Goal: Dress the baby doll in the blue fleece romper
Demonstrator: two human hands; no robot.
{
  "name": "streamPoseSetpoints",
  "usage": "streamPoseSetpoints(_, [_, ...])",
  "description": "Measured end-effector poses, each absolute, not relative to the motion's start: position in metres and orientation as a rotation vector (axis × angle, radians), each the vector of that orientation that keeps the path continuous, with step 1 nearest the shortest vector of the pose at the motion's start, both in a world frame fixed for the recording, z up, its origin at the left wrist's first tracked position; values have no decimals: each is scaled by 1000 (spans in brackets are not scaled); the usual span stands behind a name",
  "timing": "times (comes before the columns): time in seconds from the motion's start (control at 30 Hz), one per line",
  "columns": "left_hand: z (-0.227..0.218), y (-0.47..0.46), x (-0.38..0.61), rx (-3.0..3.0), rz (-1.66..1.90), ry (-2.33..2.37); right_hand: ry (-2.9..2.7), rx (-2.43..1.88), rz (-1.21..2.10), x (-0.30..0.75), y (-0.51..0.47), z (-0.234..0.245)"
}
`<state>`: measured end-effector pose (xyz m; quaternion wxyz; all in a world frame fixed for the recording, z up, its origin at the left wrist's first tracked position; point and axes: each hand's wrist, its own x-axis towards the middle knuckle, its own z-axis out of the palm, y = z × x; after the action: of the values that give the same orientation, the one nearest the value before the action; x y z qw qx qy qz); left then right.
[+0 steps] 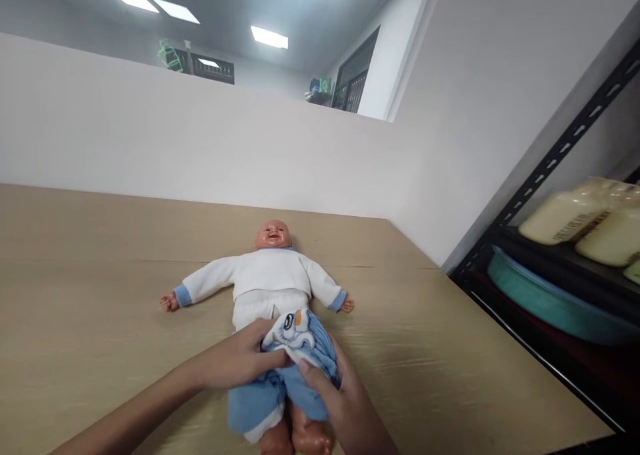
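Note:
A baby doll (273,275) lies on its back on the light wooden table (100,321), head away from me, arms spread. It wears a white top with blue cuffs. Blue and white pants (295,361) with a cartoon print sit around its hips and thighs; its bare lower legs show at the bottom edge. My left hand (240,360) pinches the waistband of the pants on the left side. My right hand (335,395) grips the waistband on the right side.
A white partition wall (200,148) runs behind the table. To the right stands a black metal shelf (550,168) holding pale cream bottles (565,218) and a teal round tray (545,301). Ceiling lights show above.

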<state>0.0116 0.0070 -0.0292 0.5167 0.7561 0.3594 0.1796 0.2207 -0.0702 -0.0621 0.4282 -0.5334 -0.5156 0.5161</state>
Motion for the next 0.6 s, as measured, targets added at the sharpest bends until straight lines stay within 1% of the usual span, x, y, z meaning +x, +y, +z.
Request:
streamPoseSetpoints(0.1, [-26,3,17,1774,493,814,-1174,-1401,1331,224,-76,-77])
streamPoseSetpoints(0.23, [-24,1,18,1746,495,786,-1216,-1469,1253,228,-84,-89])
streamPoseSetpoints(0.33, [-23,-1,18,1831,485,763,-1226,-1458,1214,226,-88,-92])
streamPoseSetpoints(0.47, [-28,-5,22,2026,444,785,-1234,-1481,1075,224,-95,-99])
streamPoseSetpoints(0.6, [-30,-8,26,2120,409,759,-1455,-1422,953,234,-113,-113])
